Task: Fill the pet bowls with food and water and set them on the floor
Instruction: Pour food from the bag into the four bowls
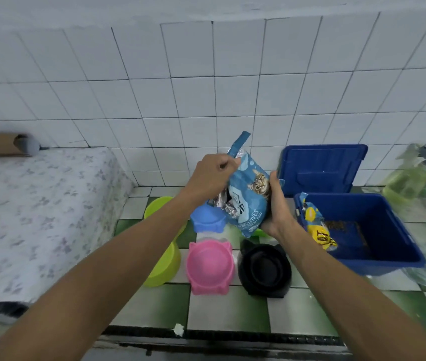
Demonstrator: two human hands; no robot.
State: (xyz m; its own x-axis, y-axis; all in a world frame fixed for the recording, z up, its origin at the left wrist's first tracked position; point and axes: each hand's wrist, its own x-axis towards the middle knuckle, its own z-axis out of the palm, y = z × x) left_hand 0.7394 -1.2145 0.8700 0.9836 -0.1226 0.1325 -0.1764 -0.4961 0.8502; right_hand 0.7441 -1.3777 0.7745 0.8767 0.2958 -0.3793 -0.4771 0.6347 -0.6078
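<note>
A light-blue cat food bag with a cat picture hangs above the floor between both hands. My left hand pinches its crumpled top edge. My right hand grips the bag's right side and bottom. Below it on the green-and-white tiled floor lie a blue cat-shaped bowl, a pink cat-shaped bowl and a black cat-shaped bowl, all looking empty. A lime-green bowl sits left of the blue one, and a second lime-green bowl sits partly under my left forearm.
A blue plastic bin at right holds a yellow food bag and loose kibble; its lid leans on the tiled wall. A mattress fills the left. Clear plastic bags lie at far right.
</note>
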